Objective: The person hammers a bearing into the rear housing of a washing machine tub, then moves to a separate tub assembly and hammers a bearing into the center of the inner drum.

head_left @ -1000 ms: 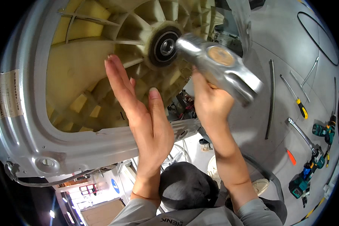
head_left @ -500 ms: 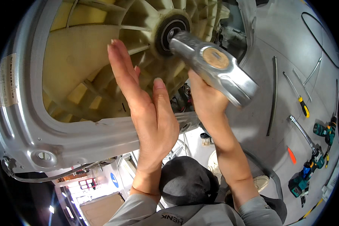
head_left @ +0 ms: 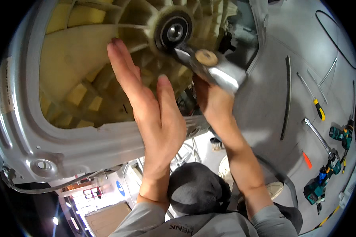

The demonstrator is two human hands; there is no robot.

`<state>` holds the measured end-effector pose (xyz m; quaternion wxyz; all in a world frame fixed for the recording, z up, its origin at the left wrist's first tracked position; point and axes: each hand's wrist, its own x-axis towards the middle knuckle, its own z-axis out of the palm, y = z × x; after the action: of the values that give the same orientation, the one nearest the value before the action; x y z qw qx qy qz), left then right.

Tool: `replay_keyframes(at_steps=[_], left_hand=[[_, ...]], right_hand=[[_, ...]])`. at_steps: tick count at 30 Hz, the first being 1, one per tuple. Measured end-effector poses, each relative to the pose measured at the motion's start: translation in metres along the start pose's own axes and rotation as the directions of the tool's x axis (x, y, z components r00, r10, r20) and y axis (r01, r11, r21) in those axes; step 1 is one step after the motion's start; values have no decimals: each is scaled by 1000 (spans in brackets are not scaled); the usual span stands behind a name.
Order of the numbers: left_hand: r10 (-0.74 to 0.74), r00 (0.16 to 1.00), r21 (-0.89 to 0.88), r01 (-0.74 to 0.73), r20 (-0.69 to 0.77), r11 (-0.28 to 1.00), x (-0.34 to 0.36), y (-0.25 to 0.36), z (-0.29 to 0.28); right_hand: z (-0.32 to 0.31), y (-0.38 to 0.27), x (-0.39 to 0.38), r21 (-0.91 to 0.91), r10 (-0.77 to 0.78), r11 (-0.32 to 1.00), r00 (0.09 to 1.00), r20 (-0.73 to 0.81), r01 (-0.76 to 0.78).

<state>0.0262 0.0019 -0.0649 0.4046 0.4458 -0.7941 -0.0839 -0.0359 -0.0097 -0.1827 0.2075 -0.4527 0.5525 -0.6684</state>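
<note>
My left hand (head_left: 154, 114) is raised, flat and empty, its fingertips over the cream ribbed plastic tub (head_left: 79, 51), left of the black-ringed bearing (head_left: 174, 33) at the hub; whether they touch the plastic I cannot tell. My right hand (head_left: 213, 100) grips a hammer, its silver head (head_left: 223, 73) blurred and angled toward the lower edge of the bearing; contact is unclear. The hammer's handle is mostly hidden behind the head and fingers. A silver metal cabinet frame (head_left: 75, 146) surrounds the tub.
On the grey floor (head_left: 257, 126) at right lie a long rod (head_left: 286, 98), a yellow-handled screwdriver (head_left: 319, 108), an orange-handled tool (head_left: 307, 160), a long socket tool (head_left: 318, 134), cordless power tools (head_left: 338, 136) and a black loop (head_left: 324, 27). A hose runs along the frame's lower left.
The hammer and my right hand swing slightly, the head now lower on the bearing and further left than a half second ago. My left hand has shifted slightly up and left.
</note>
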Motion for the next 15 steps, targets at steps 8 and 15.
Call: replay_keyframes(at_steps=[8, 15], left_hand=[[-29, 1000, -66, 29, 1, 997, -4, 6, 3], [-47, 999, 14, 47, 2, 999, -5, 9, 6]], right_hand=[[3, -1, 2, 361, 214, 918, 971, -105, -163], [-9, 4, 0, 422, 385, 851, 918, -97, -313]])
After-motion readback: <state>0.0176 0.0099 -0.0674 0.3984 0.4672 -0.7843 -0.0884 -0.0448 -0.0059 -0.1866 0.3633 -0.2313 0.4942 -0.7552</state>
